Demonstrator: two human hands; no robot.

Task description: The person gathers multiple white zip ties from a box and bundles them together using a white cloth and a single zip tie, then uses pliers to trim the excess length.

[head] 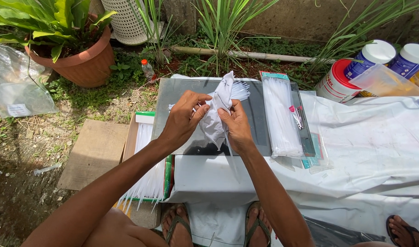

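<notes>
Left hand [184, 120] and right hand [237, 124] both grip a crumpled white plastic bag [217, 107] of white cable ties [239, 90] above the grey board [259, 120].

Hard daylight, sharp focus throughout.
Sun glares off the white sheet [374, 151] right of the fingers [225, 115]; forearms cast short, dark shadows below them; edges bow slightly from wide-angle distortion.

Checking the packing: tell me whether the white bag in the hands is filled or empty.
Partly filled: the white bag is crumpled, with white plastic strips fanning from its top, gripped by left hand and right hand.
</notes>
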